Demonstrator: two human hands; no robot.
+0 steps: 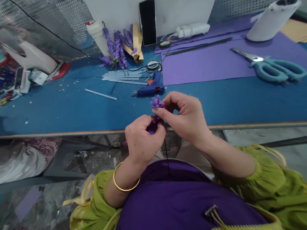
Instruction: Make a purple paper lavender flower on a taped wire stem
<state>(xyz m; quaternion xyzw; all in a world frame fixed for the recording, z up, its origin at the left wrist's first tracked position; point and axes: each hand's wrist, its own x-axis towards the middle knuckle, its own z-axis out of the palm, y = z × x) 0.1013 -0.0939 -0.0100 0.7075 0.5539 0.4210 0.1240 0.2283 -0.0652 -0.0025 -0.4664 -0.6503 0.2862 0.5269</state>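
A purple craft flower [157, 102] on a thin dark stem [167, 157] is held between my two hands, just in front of the table edge. My left hand [145, 137] is closed round its lower part, where some purple material shows between the fingers. With thumb and forefinger, my right hand [186, 115] pinches the flower near its top. The stem hangs down below the left hand. Just beyond the flower, a blue glue gun [152, 86] lies on the table. What the fingertips cover is hidden.
Glue sticks [122, 75], a tape roll [153, 65] and finished purple flowers [116, 48] are at the back. A phone [148, 21] leans on the wall. Blue-handled scissors [273, 67] lie on purple sheets [200, 65], near a white cylindrical container [271, 18]. One glue stick [100, 94] lies apart on the left.
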